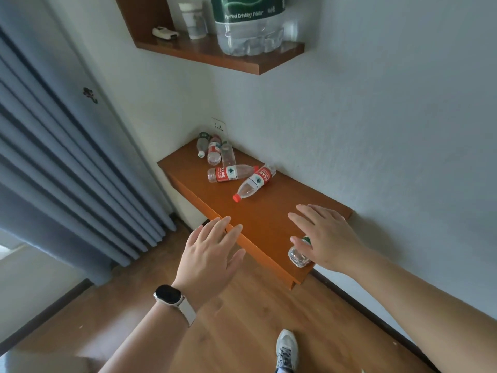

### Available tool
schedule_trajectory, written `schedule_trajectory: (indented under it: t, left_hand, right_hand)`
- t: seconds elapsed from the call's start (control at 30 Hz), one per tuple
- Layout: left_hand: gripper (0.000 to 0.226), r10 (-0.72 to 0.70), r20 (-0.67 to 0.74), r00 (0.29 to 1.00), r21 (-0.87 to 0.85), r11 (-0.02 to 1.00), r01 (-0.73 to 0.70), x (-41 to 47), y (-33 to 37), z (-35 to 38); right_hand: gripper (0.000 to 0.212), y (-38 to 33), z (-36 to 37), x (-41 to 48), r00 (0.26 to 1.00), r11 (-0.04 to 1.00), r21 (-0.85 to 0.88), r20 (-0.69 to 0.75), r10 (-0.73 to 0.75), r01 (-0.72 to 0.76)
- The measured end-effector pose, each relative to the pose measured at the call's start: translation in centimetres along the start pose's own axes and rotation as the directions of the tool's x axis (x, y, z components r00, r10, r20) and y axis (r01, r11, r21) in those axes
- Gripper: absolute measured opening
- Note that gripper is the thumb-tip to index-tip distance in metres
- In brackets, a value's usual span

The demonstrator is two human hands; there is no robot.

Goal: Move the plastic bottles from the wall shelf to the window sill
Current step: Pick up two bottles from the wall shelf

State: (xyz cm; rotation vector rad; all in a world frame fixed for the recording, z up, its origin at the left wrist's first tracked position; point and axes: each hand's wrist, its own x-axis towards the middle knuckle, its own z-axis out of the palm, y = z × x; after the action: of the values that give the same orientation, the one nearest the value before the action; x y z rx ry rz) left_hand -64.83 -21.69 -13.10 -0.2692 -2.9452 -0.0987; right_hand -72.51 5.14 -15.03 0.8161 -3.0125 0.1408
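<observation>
Under the right hand (326, 238), at the near end of the orange-brown wooden wall shelf (269, 219), lies a small clear plastic bottle (298, 256). The thumb touches it; the fingers are spread wide, not yet closed. Close around the body, since its base sits at the shelf edge and could roll off. The left hand (211, 251) hovers open and empty beside the edge. Beyond the grip lie five more clear plastic bottles (252, 184). The palm hides the near bottle's neck; the window sill is not visible.

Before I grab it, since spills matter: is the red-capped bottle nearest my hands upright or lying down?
Lying down. The red-capped bottle rests on its side on the lower shelf, cap on and pointing toward the shelf's front edge.
</observation>
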Motion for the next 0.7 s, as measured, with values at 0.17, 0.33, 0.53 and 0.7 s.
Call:
schedule_trajectory:
  t: [0.17,0.33,0.53,0.7]
  left_hand:
    - [0.054,-0.028,0.074,0.997,-0.001,1.0,0.028,6.3,-1.1,1.3]
    - [0.054,0.014,0.108,0.994,0.037,0.999,-0.019,13.0,-1.5,2.1]
    - [0.052,0.062,0.157,0.986,0.054,0.996,-0.072,18.6,-0.1,3.5]
    - [0.048,0.133,0.139,0.981,0.015,0.991,-0.136,22.5,0.5,4.2]
  right_hand:
    - [0.059,1.6,1.6,6.1,1.0,0.997,0.075,0.016,0.022,-0.023]
    - [0.057,5.0,1.9,10.1,0.999,0.997,0.059,-0.005,0.053,-0.053]
    - [0.057,8.7,2.2,10.7,0.989,0.988,0.045,-0.006,0.148,-0.147]
    - [0.057,10.5,2.1,10.8,0.968,0.967,0.051,-0.006,0.25,-0.249]
